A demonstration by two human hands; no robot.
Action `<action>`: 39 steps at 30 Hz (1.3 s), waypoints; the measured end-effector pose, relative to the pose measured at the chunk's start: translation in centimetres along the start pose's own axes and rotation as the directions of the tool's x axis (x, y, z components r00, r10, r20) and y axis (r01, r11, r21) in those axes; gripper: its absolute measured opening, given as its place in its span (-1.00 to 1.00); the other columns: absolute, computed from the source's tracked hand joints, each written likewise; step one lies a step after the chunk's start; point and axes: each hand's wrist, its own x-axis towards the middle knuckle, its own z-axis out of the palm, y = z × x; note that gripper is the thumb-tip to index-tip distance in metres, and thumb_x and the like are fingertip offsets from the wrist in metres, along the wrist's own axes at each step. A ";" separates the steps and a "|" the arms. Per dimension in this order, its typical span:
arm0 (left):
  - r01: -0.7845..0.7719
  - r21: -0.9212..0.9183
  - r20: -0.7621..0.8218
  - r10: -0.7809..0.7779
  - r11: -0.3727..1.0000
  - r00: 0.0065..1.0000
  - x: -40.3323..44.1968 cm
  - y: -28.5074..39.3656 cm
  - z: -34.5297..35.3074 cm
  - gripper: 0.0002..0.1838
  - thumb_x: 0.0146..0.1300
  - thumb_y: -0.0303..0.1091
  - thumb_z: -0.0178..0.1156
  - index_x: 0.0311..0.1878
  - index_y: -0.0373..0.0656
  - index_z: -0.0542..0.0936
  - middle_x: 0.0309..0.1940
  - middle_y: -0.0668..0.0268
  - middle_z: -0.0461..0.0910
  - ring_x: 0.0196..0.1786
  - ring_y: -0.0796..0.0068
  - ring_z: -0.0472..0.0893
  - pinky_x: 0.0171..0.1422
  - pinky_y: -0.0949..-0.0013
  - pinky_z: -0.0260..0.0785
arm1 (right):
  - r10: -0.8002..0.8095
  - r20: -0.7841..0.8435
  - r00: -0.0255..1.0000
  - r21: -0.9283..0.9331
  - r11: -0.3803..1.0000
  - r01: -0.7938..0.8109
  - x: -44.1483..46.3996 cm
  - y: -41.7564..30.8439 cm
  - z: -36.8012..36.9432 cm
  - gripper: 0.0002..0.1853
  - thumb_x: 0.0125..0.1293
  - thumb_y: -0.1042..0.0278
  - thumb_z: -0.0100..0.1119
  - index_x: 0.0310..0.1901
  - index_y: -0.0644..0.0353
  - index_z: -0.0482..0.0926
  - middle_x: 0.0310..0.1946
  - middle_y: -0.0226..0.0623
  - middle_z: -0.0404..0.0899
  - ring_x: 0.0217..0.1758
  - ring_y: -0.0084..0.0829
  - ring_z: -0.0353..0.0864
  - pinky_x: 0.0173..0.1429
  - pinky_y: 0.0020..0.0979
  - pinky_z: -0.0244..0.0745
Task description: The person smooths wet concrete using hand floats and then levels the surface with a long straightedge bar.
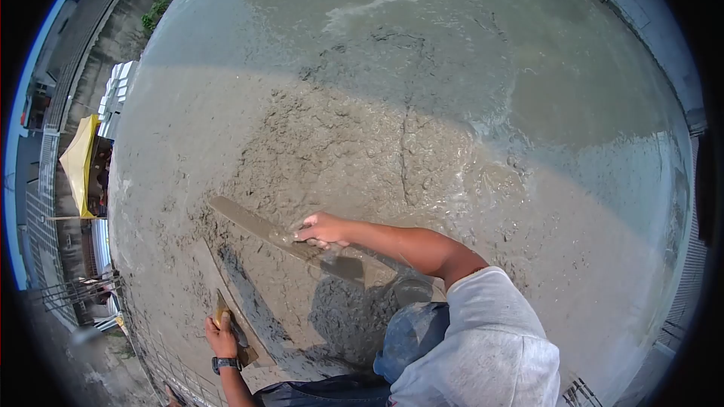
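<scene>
My right hand (323,231) is closed around the grip of a long, mud-smeared finishing trowel (253,220), whose flat blade lies slantwise on the wet grey concrete (339,143). The handle itself is mostly covered by my fingers. At the lower left, my left hand (221,338), with a dark watch on the wrist, grips the yellowish handle of a second trowel (219,275). That trowel's long blade rests on or just over the concrete, apart from the first one. Rough, lumpy mix spreads ahead of my right hand.
Smoother, wetter concrete (588,75) lies in shade at the back right. A rounded blue thing (411,341) is close to my body. Rebar mesh (177,369) edges the slab at lower left. Beyond the left edge stand a yellow canopy (78,166) and buildings.
</scene>
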 end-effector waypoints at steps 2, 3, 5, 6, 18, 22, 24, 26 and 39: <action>0.012 -0.042 -0.008 -0.013 0.999 1.000 0.1 -1.2 0.4 -0.80 0.42 -0.27 0.25 -0.18 -0.16 0.45 -0.44 0.46 0.41 -0.44 0.68 0.33 -0.36 0.47 0.24 | 0.012 0.103 0.995 -0.042 0.999 -0.007 5.7 2.2 2.2 -0.62 0.35 0.19 0.39 -0.03 0.32 0.54 -0.56 -0.51 0.32 -0.62 -0.61 0.23 -0.55 -0.41 0.11; 0.017 -0.058 -0.012 -0.018 0.998 1.000 0.2 -1.5 0.3 -0.79 0.43 -0.28 0.25 -0.20 -0.15 0.44 -0.48 0.48 0.38 -0.50 0.70 0.29 -0.44 0.49 0.19 | 0.005 0.110 0.994 -0.068 0.998 0.003 7.5 2.0 2.8 -0.61 0.33 0.19 0.40 -0.03 0.34 0.54 -0.55 -0.49 0.34 -0.62 -0.61 0.23 -0.56 -0.41 0.11; 0.006 -0.045 -0.012 -0.007 0.999 1.000 -1.0 0.1 0.5 -0.80 0.42 -0.31 0.26 -0.18 -0.17 0.45 -0.44 0.45 0.41 -0.44 0.66 0.34 -0.35 0.47 0.26 | -0.053 -0.010 0.999 0.026 0.998 0.053 11.8 0.7 1.6 -0.61 0.33 0.19 0.40 -0.05 0.34 0.55 -0.56 -0.46 0.36 -0.62 -0.60 0.24 -0.56 -0.40 0.12; 0.000 -0.039 -0.002 0.000 0.999 1.000 -1.3 0.7 0.7 -0.81 0.42 -0.32 0.26 -0.17 -0.18 0.46 -0.42 0.43 0.43 -0.41 0.63 0.36 -0.30 0.46 0.29 | -0.074 -0.080 0.994 0.074 0.994 0.080 13.0 -0.3 0.2 -0.62 0.32 0.19 0.41 -0.06 0.35 0.55 -0.56 -0.45 0.37 -0.62 -0.60 0.24 -0.56 -0.40 0.13; 0.046 0.127 0.093 -0.058 0.991 0.994 1.1 -0.4 3.6 -0.77 0.41 -0.34 0.27 -0.20 -0.23 0.41 -0.39 0.33 0.46 -0.32 0.52 0.38 -0.13 0.39 0.35 | -0.317 -0.604 0.731 0.190 0.834 0.518 4.6 -15.0 -21.3 -0.75 0.34 0.19 0.37 -0.22 0.18 0.56 -0.59 -0.48 0.39 -0.64 -0.61 0.26 -0.58 -0.42 0.16; -0.123 0.097 0.107 0.113 0.988 0.988 2.1 -0.9 5.2 -0.71 0.38 -0.24 0.31 -0.24 -0.15 0.40 -0.49 0.44 0.38 -0.50 0.61 0.32 -0.43 0.42 0.23 | -0.280 -0.788 0.549 0.260 0.656 0.708 -2.6 -14.0 -28.8 -0.79 0.36 0.21 0.32 -0.22 0.11 0.51 -0.57 -0.48 0.39 -0.65 -0.63 0.25 -0.59 -0.45 0.15; -0.182 0.109 0.130 0.167 0.977 0.977 2.3 -0.5 5.6 -0.71 0.38 -0.24 0.32 -0.22 -0.17 0.41 -0.47 0.44 0.39 -0.46 0.61 0.33 -0.39 0.44 0.23 | -0.257 -0.821 0.510 0.207 0.699 0.685 -7.4 -13.3 -30.7 -0.80 0.37 0.23 0.30 -0.25 0.09 0.48 -0.56 -0.48 0.38 -0.65 -0.62 0.26 -0.59 -0.45 0.17; -0.267 0.165 0.140 0.245 0.950 0.959 2.4 1.0 6.3 -0.72 0.39 -0.23 0.32 -0.19 -0.18 0.43 -0.44 0.43 0.41 -0.42 0.63 0.35 -0.35 0.47 0.24 | -0.211 -0.890 0.405 0.172 0.666 0.726 -11.6 -12.1 -31.8 -0.79 0.38 0.20 0.30 -0.22 0.11 0.51 -0.52 -0.48 0.35 -0.61 -0.59 0.26 -0.56 -0.44 0.20; -0.135 0.032 0.176 0.127 0.990 0.976 1.3 4.9 7.5 -0.79 0.38 -0.36 0.27 -0.07 -0.25 0.49 -0.30 0.28 0.58 -0.23 0.48 0.52 -0.05 0.37 0.40 | 0.217 -0.922 -0.321 -0.073 0.716 0.694 -44.5 11.2 -37.3 -0.77 0.51 0.17 0.11 -0.14 0.18 0.57 -0.55 -0.45 0.42 -0.60 -0.54 0.33 -0.50 -0.38 0.37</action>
